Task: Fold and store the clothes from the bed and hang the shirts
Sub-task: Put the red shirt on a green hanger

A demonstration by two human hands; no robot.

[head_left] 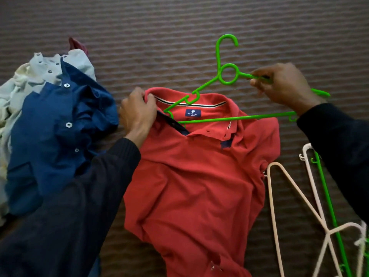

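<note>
A red cotton polo shirt [199, 176] with a dark-lined placket lies face up and spread flat on the brown ribbed bedspread [159, 27], collar toward the far edge of the bed and hem toward the near edge. The left hand [137, 112] pinches the left side of the collar between thumb and curled fingers, lifting it open. The right hand [285, 88] grips the right arm of a bright green plastic hanger [227, 74], fingers curled round the bar. The hanger's hook points toward the far edge, and its left arm tip lies inside the open collar, over the neck label; its bottom bar crosses the collar.

Just beside the red shirt, toward the left edge of the bed, a dark blue button-up shirt [52, 132] lies crumpled on top of a pale grey button-up shirt [24, 80]. Toward the right near corner lie cream plastic hangers [279, 196] and a second green hanger [327, 196], overlapping.
</note>
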